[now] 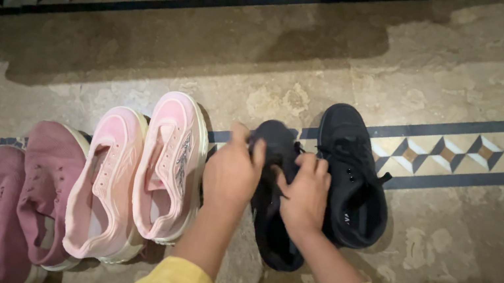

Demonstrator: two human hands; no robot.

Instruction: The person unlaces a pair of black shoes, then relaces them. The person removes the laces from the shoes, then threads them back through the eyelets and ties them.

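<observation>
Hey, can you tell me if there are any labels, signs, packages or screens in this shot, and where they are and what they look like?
No packages, signs or screens.
Side marking on the right pink shoe: long silvery-grey patch beside the laces.
Small white marking on the right black shoe: inside its collar, too small to make out.
Both hands, left hand and right hand, grip the other black shoe.

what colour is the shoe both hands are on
Black: the shoe under the left hand and right hand, seen best in the head view.
</observation>
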